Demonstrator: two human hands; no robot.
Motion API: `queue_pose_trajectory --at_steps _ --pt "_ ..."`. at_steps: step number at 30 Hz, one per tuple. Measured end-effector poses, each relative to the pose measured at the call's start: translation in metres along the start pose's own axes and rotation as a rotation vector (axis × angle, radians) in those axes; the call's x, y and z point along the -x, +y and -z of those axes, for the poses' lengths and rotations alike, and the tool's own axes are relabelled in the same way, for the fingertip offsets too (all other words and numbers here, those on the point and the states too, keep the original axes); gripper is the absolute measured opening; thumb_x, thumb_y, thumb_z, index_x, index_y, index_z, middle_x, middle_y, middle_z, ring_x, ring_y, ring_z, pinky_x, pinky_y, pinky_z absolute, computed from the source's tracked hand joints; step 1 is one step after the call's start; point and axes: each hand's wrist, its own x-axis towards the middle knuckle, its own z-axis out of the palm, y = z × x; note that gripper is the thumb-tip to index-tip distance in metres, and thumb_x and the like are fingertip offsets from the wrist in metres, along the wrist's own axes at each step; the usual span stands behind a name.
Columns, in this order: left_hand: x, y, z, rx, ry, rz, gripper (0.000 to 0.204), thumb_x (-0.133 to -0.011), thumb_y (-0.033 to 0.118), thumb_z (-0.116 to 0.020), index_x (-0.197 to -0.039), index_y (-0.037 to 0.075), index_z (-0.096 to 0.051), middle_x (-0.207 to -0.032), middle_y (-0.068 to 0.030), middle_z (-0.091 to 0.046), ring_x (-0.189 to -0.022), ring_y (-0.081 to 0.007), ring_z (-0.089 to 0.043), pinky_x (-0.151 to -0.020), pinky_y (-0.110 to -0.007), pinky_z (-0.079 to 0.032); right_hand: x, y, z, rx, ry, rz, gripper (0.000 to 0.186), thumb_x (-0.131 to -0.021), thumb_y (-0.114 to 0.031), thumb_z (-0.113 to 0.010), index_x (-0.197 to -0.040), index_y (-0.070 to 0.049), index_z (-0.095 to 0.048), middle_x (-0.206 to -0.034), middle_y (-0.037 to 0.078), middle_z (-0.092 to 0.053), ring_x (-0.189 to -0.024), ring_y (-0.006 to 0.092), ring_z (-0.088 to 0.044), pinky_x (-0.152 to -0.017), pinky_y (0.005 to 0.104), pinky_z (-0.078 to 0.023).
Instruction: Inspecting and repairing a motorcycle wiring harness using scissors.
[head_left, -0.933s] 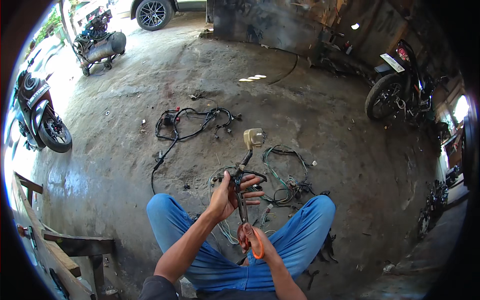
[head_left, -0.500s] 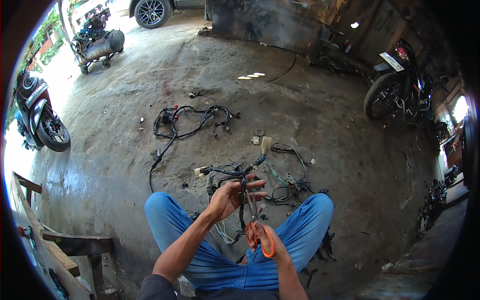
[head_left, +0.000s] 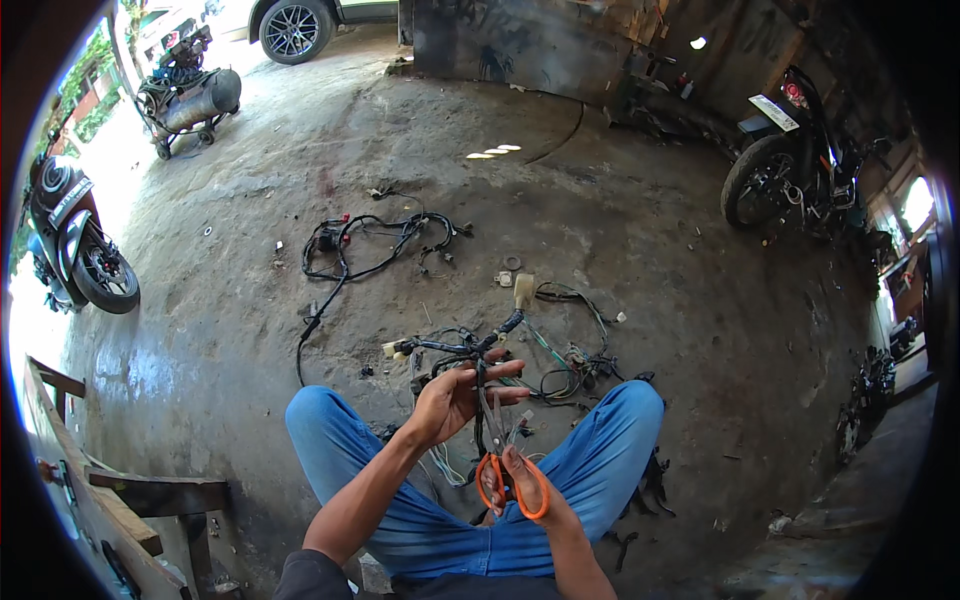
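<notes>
My left hand (head_left: 452, 400), palm partly up with fingers extended, holds a black taped wiring harness (head_left: 481, 425) that runs up to branching cables and a beige connector (head_left: 524, 290). In my right hand (head_left: 530, 485) are scissors with orange handles (head_left: 492, 465), their blades upright along the harness near my left fingers. Around them lie a coil of green and black wires (head_left: 567, 380) and pale loose wires (head_left: 448, 465). Farther forward, another black harness (head_left: 350, 270) with several connectors rests on the concrete floor (head_left: 650, 300).
My bent knees in jeans (head_left: 625, 420) frame the work. A wooden frame (head_left: 150, 485) stands at lower left. Motorbikes stand at left (head_left: 90, 250) and right (head_left: 770, 170); an air compressor (head_left: 190, 100), a car (head_left: 295, 30) and a dark wall (head_left: 510, 60) are farther back.
The beige connector and upper cable branches have dropped lower, spreading left and right. The scissors have shifted slightly rightward from the first frame, and my left hand stays under the harness.
</notes>
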Motion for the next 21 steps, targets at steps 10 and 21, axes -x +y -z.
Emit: queue_pose_trajectory --at_steps 10,21 --pt "0.0 -0.013 0.011 -0.035 -0.011 -0.035 0.046 -0.103 0.017 -0.035 -0.146 0.001 -0.033 -0.135 -0.0173 -0.056 -0.114 -0.0323 -0.063 -0.096 -0.045 -0.052 -0.015 0.02 0.002 0.058 0.069 0.121 0.065 -0.098 -0.067 -0.04 -0.079 -0.007 -0.051 -0.063 0.003 -0.051 -0.054 0.012 -0.052 -0.052 0.0249 -0.043" --pt "-0.004 -0.052 0.012 -0.072 0.329 -0.188 0.03 -0.107 0.034 -0.046 -0.122 0.009 -0.052 -0.097 -0.0027 -0.058 -0.094 -0.0151 -0.058 -0.08 -0.029 -0.049 -0.022 0.025 0.0 0.33 0.342 0.183 0.067 -0.092 -0.07 -0.051 -0.085 -0.003 -0.056 -0.065 0.001 -0.049 -0.053 0.0085 -0.05 -0.046 0.0256 -0.042"
